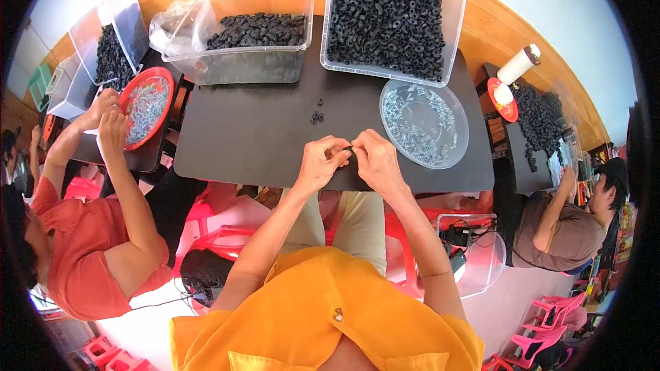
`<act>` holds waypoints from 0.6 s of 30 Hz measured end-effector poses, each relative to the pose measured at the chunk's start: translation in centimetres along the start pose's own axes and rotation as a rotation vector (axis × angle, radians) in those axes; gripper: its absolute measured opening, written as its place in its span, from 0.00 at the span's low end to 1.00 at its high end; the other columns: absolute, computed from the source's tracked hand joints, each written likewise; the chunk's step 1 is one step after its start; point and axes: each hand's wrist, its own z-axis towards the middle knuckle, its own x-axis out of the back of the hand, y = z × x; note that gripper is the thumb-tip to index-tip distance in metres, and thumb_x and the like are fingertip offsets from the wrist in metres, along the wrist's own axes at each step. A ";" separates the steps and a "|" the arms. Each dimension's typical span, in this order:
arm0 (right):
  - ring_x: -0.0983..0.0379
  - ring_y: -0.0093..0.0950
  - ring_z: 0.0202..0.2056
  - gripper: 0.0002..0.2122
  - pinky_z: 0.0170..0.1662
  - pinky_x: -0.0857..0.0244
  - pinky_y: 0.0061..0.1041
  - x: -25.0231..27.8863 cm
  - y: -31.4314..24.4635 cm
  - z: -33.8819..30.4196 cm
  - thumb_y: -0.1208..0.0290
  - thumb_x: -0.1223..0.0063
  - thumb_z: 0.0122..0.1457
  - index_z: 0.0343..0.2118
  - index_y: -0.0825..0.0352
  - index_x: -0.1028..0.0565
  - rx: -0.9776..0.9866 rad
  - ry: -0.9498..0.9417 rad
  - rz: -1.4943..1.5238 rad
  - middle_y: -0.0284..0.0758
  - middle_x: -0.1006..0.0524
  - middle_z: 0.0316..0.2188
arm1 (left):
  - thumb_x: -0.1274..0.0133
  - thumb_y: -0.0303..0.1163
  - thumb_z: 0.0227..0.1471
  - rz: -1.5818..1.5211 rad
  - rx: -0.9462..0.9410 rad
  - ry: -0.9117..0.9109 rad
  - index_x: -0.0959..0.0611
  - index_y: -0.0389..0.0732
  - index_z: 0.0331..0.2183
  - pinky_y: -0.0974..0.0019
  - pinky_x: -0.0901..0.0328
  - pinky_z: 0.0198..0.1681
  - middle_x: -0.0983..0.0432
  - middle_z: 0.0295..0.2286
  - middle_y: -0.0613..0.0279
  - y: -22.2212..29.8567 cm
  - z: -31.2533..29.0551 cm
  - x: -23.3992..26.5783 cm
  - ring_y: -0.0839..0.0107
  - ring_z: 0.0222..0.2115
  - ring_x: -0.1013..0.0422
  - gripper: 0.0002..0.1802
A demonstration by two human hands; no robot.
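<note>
Over the near edge of the dark table (234, 130), my left hand (322, 163) is closed in a pinch on a small black part (349, 149). Fingertips of my right hand (377, 161) meet it there, also pinched together. The fingers cover most of the part, and whether the right hand holds a second small piece is hidden. A few similar black pieces (316, 117) lie loose on the table beyond my hands. To the right of my right hand sits a round clear tray (459, 150) with many small shiny pieces, apparently metal.
Along the table's far side stand a clear bin (450, 41) heaped with black parts and another clear bin (240, 69), partly filled. At left a person in red (103, 254) works over a red tray (167, 124). Another person (560, 230) sits at right.
</note>
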 end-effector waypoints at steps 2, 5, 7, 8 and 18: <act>0.31 0.41 0.22 0.03 0.24 0.39 0.34 -0.1 0.2 -0.1 0.85 0.50 0.46 0.24 0.72 0.31 0.047 0.014 -0.030 0.42 0.30 0.22 | 0.46 0.20 0.47 0.057 0.003 0.008 0.21 0.29 0.31 0.76 0.33 0.25 0.26 0.23 0.64 0.4 0.0 -0.2 0.80 0.21 0.30 0.07; 0.32 0.43 0.23 0.04 0.25 0.39 0.34 -0.4 0.6 -0.2 0.85 0.51 0.46 0.25 0.72 0.32 0.082 0.008 -0.067 0.43 0.31 0.22 | 0.46 0.20 0.46 0.106 0.021 0.017 0.21 0.29 0.31 0.76 0.33 0.25 0.25 0.23 0.63 0.3 0.0 -0.4 0.80 0.21 0.30 0.07; 0.32 0.42 0.23 0.03 0.25 0.39 0.34 -0.1 0.7 -0.3 0.85 0.51 0.46 0.25 0.72 0.31 0.034 -0.003 -0.016 0.43 0.31 0.22 | 0.46 0.20 0.46 0.100 0.037 0.016 0.21 0.29 0.31 0.76 0.34 0.24 0.25 0.23 0.63 0.2 0.0 -0.4 0.80 0.21 0.30 0.07; 0.32 0.42 0.23 0.03 0.25 0.39 0.34 0.1 0.6 -0.3 0.85 0.51 0.46 0.25 0.72 0.31 0.034 -0.003 -0.014 0.43 0.31 0.22 | 0.46 0.20 0.46 0.091 0.044 0.011 0.21 0.29 0.31 0.76 0.34 0.24 0.25 0.23 0.63 0.3 0.0 -0.4 0.79 0.21 0.30 0.07; 0.30 0.43 0.24 0.01 0.26 0.38 0.34 0.1 1.5 -0.7 0.83 0.51 0.46 0.23 0.73 0.31 -0.091 -0.063 0.150 0.44 0.29 0.22 | 0.46 0.20 0.44 0.091 0.017 -0.012 0.21 0.28 0.28 0.73 0.35 0.20 0.24 0.21 0.60 -0.5 0.1 -0.4 0.79 0.18 0.29 0.06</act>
